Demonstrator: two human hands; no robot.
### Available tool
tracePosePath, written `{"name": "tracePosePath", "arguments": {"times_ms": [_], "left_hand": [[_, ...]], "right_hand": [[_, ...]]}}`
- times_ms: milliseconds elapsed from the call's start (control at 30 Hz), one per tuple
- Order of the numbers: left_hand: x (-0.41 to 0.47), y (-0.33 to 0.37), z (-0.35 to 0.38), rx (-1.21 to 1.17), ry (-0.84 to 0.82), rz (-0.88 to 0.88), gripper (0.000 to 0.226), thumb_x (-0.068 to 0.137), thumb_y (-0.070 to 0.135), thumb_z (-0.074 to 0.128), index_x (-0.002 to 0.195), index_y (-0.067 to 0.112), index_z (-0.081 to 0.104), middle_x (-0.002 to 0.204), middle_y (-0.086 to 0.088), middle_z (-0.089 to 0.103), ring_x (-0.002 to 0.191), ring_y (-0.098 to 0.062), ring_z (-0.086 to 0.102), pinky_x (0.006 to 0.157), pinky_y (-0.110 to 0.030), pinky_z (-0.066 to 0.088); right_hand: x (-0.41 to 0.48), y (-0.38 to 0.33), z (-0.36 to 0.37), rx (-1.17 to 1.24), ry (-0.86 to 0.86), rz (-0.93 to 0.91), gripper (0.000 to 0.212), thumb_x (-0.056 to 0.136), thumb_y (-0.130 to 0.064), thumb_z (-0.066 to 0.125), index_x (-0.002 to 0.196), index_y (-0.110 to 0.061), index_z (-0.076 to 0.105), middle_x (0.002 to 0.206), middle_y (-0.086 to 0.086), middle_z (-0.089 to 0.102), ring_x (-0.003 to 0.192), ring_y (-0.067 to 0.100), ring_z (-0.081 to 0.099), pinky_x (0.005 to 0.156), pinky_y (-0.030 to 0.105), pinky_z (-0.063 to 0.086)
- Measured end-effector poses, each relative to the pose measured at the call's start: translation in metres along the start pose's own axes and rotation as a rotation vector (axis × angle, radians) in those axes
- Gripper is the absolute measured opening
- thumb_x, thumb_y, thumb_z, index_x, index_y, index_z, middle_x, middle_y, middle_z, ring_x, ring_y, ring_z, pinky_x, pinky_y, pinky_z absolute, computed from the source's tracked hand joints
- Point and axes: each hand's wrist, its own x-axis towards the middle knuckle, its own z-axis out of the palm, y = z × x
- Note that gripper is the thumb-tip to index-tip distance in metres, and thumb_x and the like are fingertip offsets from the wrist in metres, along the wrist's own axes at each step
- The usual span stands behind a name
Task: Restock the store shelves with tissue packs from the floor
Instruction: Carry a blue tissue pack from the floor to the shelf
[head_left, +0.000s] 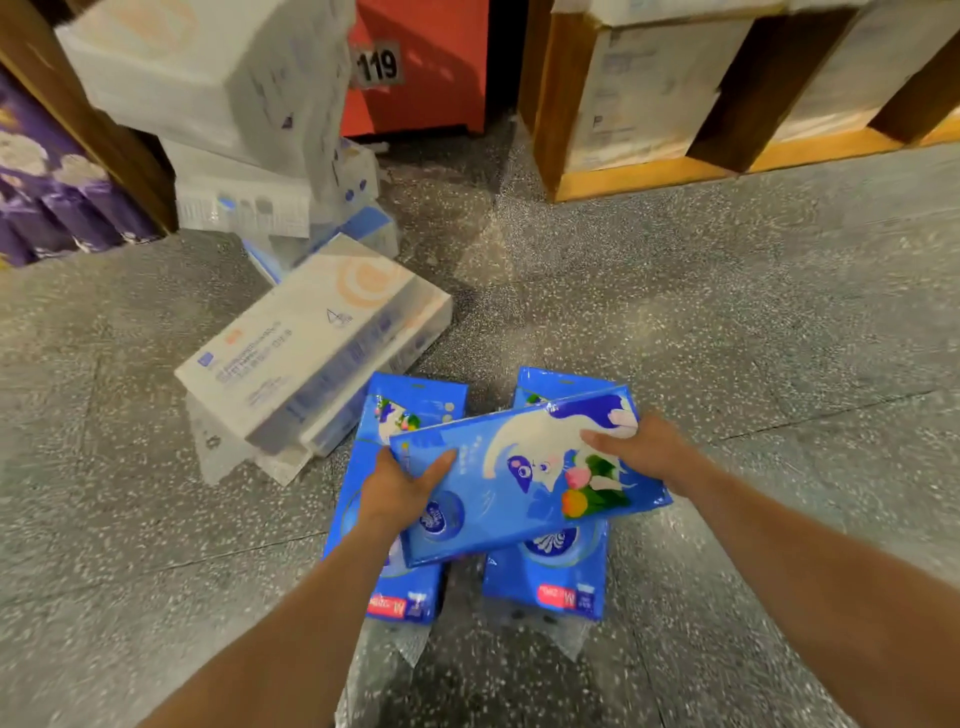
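A blue tissue pack (519, 483) with a white cat and flowers printed on it is held crosswise between both hands, low over the floor. My left hand (402, 488) grips its left end, thumb on top. My right hand (641, 449) grips its right end. Under it, two more blue tissue packs lie side by side on the floor, the left blue pack (410, 410) and the right blue pack (550, 577), both partly covered by the held one.
A white tissue bundle (306, 343) lies tilted on the grey speckled floor (727, 332), left of the blue packs. More white bundles (208, 88) are piled behind it. Purple packs (47, 192) fill a shelf at far left. A wooden shelf (644, 176) holding white packs stands at right.
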Motion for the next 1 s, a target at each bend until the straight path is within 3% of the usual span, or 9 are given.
{"name": "tracePosePath", "arguments": {"times_ms": [67, 167, 333, 467, 533, 600, 700, 900, 1000], "left_hand": [[0.002, 0.002, 0.002, -0.055, 0.001, 0.0, 0.102, 0.057, 0.083, 0.074, 0.124, 0.008, 0.056, 0.123, -0.008, 0.066, 0.111, -0.03, 0.063, 0.091, -0.038, 0.051], [-0.005, 0.022, -0.014, -0.071, 0.051, 0.058, 0.076, 0.062, 0.065, 0.084, 0.113, 0.013, 0.062, 0.113, -0.005, 0.07, 0.105, -0.027, 0.066, 0.088, -0.038, 0.052], [-0.055, 0.086, -0.09, -0.171, 0.164, 0.194, 0.05, 0.062, 0.051, 0.092, 0.096, 0.021, 0.07, 0.089, 0.008, 0.074, 0.081, -0.01, 0.07, 0.079, -0.036, 0.057], [-0.143, 0.161, -0.197, -0.268, 0.246, 0.266, 0.052, 0.063, 0.044, 0.093, 0.103, 0.023, 0.068, 0.092, 0.011, 0.074, 0.082, -0.007, 0.07, 0.075, -0.033, 0.056], [-0.197, 0.197, -0.257, -0.271, 0.3, 0.282, 0.056, 0.063, 0.049, 0.092, 0.105, 0.025, 0.065, 0.093, 0.011, 0.072, 0.082, -0.009, 0.069, 0.073, -0.034, 0.056], [-0.259, 0.23, -0.319, -0.285, 0.353, 0.287, 0.062, 0.061, 0.056, 0.089, 0.108, 0.025, 0.063, 0.096, 0.008, 0.071, 0.084, -0.012, 0.068, 0.074, -0.038, 0.057], [-0.36, 0.273, -0.41, -0.329, 0.45, 0.282, 0.066, 0.061, 0.059, 0.087, 0.11, 0.024, 0.062, 0.1, 0.005, 0.071, 0.088, -0.019, 0.069, 0.078, -0.045, 0.058], [-0.547, 0.303, -0.557, -0.394, 0.683, 0.243, 0.064, 0.064, 0.061, 0.085, 0.109, 0.026, 0.056, 0.095, 0.01, 0.065, 0.086, -0.014, 0.065, 0.071, -0.035, 0.056], [-0.628, 0.288, -0.617, -0.428, 0.761, 0.263, 0.059, 0.066, 0.06, 0.084, 0.109, 0.028, 0.058, 0.096, 0.012, 0.065, 0.085, -0.008, 0.064, 0.064, -0.024, 0.05]], "right_hand": [[0.002, 0.001, 0.0, 0.076, -0.027, 0.022, 0.039, 0.073, -0.039, 0.09, 0.101, -0.015, 0.075, 0.096, 0.005, 0.078, 0.083, 0.019, 0.073, 0.073, 0.034, 0.06], [-0.012, -0.008, -0.011, 0.171, -0.075, 0.048, 0.019, 0.079, -0.025, 0.087, 0.088, -0.016, 0.073, 0.081, 0.001, 0.077, 0.064, 0.011, 0.071, 0.052, 0.024, 0.056], [-0.07, -0.059, -0.057, 0.356, -0.083, -0.022, 0.024, 0.078, -0.022, 0.087, 0.096, -0.013, 0.073, 0.082, 0.003, 0.079, 0.066, 0.015, 0.076, 0.048, 0.026, 0.056], [-0.15, -0.155, -0.124, 0.352, -0.097, -0.158, 0.055, 0.061, -0.04, 0.095, 0.106, -0.018, 0.073, 0.096, 0.002, 0.08, 0.087, 0.022, 0.077, 0.082, 0.045, 0.062], [-0.195, -0.213, -0.163, 0.311, -0.104, -0.213, 0.088, 0.044, -0.059, 0.098, 0.116, -0.018, 0.066, 0.101, 0.002, 0.079, 0.088, 0.022, 0.077, 0.084, 0.048, 0.062], [-0.243, -0.273, -0.201, 0.293, -0.12, -0.288, 0.102, 0.037, -0.07, 0.095, 0.121, -0.022, 0.061, 0.105, 0.0, 0.078, 0.089, 0.021, 0.077, 0.082, 0.048, 0.062], [-0.34, -0.367, -0.255, 0.25, -0.154, -0.444, 0.1, 0.038, -0.075, 0.091, 0.12, -0.027, 0.061, 0.108, -0.004, 0.076, 0.091, 0.02, 0.076, 0.081, 0.047, 0.062], [-0.545, -0.518, -0.311, 0.142, -0.287, -0.663, 0.084, 0.053, -0.059, 0.095, 0.121, -0.02, 0.063, 0.105, -0.002, 0.078, 0.089, 0.02, 0.077, 0.082, 0.047, 0.062], [-0.638, -0.574, -0.302, 0.115, -0.357, -0.779, 0.054, 0.071, -0.037, 0.091, 0.115, -0.016, 0.068, 0.097, 0.001, 0.08, 0.082, 0.021, 0.078, 0.07, 0.037, 0.063]]}}
